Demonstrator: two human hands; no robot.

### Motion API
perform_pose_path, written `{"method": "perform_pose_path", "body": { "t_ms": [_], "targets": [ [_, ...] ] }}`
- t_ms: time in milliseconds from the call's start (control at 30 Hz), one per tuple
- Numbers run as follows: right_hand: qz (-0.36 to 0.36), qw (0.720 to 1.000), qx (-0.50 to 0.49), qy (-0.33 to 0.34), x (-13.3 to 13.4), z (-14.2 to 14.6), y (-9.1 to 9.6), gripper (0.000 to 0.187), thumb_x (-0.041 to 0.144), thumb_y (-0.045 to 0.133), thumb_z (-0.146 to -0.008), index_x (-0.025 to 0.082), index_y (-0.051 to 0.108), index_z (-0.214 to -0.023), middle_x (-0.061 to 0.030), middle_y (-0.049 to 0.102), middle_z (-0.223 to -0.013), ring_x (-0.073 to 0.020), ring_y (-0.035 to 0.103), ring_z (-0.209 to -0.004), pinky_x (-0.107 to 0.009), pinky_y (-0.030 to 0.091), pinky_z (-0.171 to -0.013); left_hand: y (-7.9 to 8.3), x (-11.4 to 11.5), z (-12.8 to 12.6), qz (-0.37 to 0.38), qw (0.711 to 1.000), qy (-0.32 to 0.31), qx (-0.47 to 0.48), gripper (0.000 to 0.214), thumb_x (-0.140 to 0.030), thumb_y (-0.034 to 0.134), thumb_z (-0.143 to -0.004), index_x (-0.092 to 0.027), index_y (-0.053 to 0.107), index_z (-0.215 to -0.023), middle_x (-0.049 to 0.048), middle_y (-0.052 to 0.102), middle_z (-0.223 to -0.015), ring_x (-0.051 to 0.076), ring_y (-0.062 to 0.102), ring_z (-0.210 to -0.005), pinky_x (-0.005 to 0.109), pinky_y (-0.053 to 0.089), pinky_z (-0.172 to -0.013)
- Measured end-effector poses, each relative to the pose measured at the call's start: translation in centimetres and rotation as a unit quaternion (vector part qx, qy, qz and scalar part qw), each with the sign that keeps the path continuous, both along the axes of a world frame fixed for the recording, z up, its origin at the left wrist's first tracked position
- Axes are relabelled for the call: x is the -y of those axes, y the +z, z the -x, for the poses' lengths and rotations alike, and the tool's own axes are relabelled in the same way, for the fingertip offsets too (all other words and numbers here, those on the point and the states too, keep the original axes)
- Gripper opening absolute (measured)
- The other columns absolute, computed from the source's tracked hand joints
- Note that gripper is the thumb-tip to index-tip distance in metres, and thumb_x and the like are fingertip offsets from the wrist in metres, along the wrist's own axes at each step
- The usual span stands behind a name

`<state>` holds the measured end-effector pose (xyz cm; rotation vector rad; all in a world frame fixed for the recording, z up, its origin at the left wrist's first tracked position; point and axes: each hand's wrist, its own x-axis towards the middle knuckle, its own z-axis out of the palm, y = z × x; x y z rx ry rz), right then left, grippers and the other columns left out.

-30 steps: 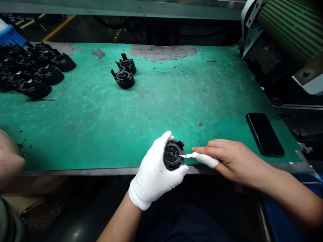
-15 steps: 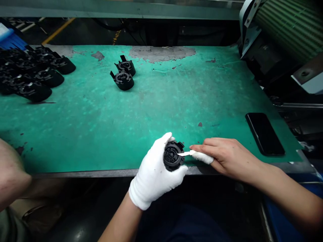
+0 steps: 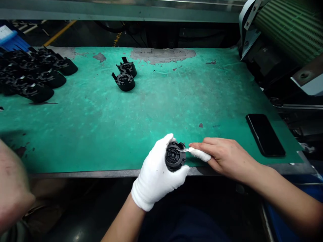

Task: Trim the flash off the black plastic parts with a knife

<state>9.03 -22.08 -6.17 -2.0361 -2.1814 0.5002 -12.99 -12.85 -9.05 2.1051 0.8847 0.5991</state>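
Note:
My left hand, in a white glove, is wrapped round a round black plastic part at the table's front edge. The part's ribbed, ringed face is turned up toward me. My right hand is bare except for a white cover on the thumb. It pinches a small knife, whose thin pointed blade reaches over the upper right of the part's face. Whether the tip touches the plastic I cannot tell.
Two black plastic housings stand on the green table mat. Several more housings crowd the left, near a blue bin. A phone lies at right, below a green ribbed conveyor belt. Another person's arm is at left.
The knife's blade has shifted up across the part's face and turned, so it looks thinner. The view has moved slightly. The other person's arm at left has come a little further in.

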Motion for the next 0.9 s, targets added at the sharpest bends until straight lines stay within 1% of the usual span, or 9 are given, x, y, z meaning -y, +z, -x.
{"method": "perform_pose_path", "body": {
  "t_ms": [67,133,200,233,333,433,567,767,900],
  "targets": [
    [-0.005,0.999,0.034,-0.029,0.2,0.6,0.0,0.05,0.012,0.049,-0.09,0.032,0.063,-0.133,-0.0016,0.069,-0.097,-0.0215,0.065,-0.083,-0.032,0.039,-0.063,-0.2,0.5,-0.4,-0.011,1.0,0.022,0.005,0.077,-0.033,0.074,-0.075,-0.021,0.039,-0.143,0.0106,0.057,-0.137,0.026,0.056,-0.13,0.045,0.047,-0.116],
    [-0.008,0.996,0.062,-0.063,0.5,1.3,0.1,0.048,0.015,0.049,-0.091,0.032,0.063,-0.134,-0.002,0.068,-0.094,-0.0223,0.065,-0.081,-0.032,0.039,-0.061,-0.4,1.2,-1.0,-0.019,0.998,0.062,0.008,0.075,-0.034,0.076,-0.074,-0.021,0.043,-0.139,0.0116,0.058,-0.135,0.028,0.057,-0.128,0.047,0.048,-0.114],
    [-0.011,0.995,0.056,-0.083,0.9,1.7,0.0,0.045,0.018,0.048,-0.094,0.031,0.062,-0.135,-0.0024,0.067,-0.092,-0.0224,0.065,-0.082,-0.032,0.04,-0.063,-0.6,1.7,-1.4,-0.028,0.995,0.094,0.01,0.073,-0.034,0.077,-0.074,-0.02,0.044,-0.138,0.0122,0.06,-0.132,0.028,0.059,-0.126,0.047,0.05,-0.112],
    [-0.011,0.996,0.04,-0.082,1.0,1.8,-0.1,0.044,0.018,0.047,-0.096,0.031,0.062,-0.135,-0.0026,0.067,-0.091,-0.022,0.066,-0.082,-0.032,0.042,-0.064,-0.6,1.9,-1.5,-0.031,0.994,0.101,0.011,0.073,-0.034,0.076,-0.075,-0.02,0.044,-0.139,0.0122,0.06,-0.131,0.028,0.06,-0.125,0.047,0.051,-0.111],
    [-0.012,0.998,-0.009,-0.061,1.4,1.7,-0.3,0.044,0.018,0.045,-0.096,0.03,0.063,-0.135,-0.0032,0.068,-0.093,-0.021,0.066,-0.083,-0.032,0.045,-0.068,-0.7,2.1,-1.5,-0.034,0.995,0.092,0.014,0.077,-0.036,0.078,-0.074,-0.019,0.043,-0.14,0.0117,0.06,-0.131,0.026,0.06,-0.124,0.044,0.051,-0.112],
    [-0.017,0.998,-0.025,-0.052,1.4,1.3,-0.4,0.043,0.018,0.045,-0.096,0.029,0.064,-0.133,-0.0033,0.068,-0.094,-0.0209,0.066,-0.084,-0.032,0.046,-0.07,-0.7,1.9,-1.3,-0.032,0.996,0.084,0.018,0.078,-0.036,0.079,-0.073,-0.018,0.043,-0.14,0.0114,0.06,-0.131,0.025,0.06,-0.124,0.043,0.051,-0.112],
    [-0.02,0.998,-0.046,-0.039,1.2,1.2,-0.4,0.043,0.018,0.044,-0.097,0.028,0.064,-0.133,-0.0031,0.068,-0.093,-0.0202,0.066,-0.084,-0.031,0.046,-0.071,-0.6,1.8,-1.3,-0.041,0.995,0.086,0.018,0.078,-0.034,0.079,-0.073,-0.018,0.042,-0.139,0.0112,0.061,-0.13,0.026,0.061,-0.123,0.044,0.051,-0.111],
    [-0.042,0.998,-0.009,-0.034,1.2,1.3,-0.8,0.046,0.014,0.045,-0.095,0.026,0.063,-0.135,-0.0035,0.067,-0.091,-0.0208,0.064,-0.082,-0.032,0.044,-0.068,-0.8,1.9,-1.3,-0.033,0.996,0.085,0.021,0.076,-0.036,0.078,-0.074,-0.02,0.043,-0.14,0.0115,0.06,-0.131,0.026,0.06,-0.125,0.045,0.051,-0.111],
    [-0.031,0.998,0.024,-0.044,1.3,1.7,-0.6,0.047,0.014,0.047,-0.093,0.028,0.063,-0.134,-0.0028,0.065,-0.089,-0.0214,0.063,-0.082,-0.033,0.041,-0.066,-1.0,2.1,-1.4,-0.041,0.994,0.097,0.025,0.072,-0.036,0.075,-0.077,-0.019,0.044,-0.139,0.0119,0.061,-0.13,0.026,0.06,-0.124,0.044,0.051,-0.111]
  ]
}}
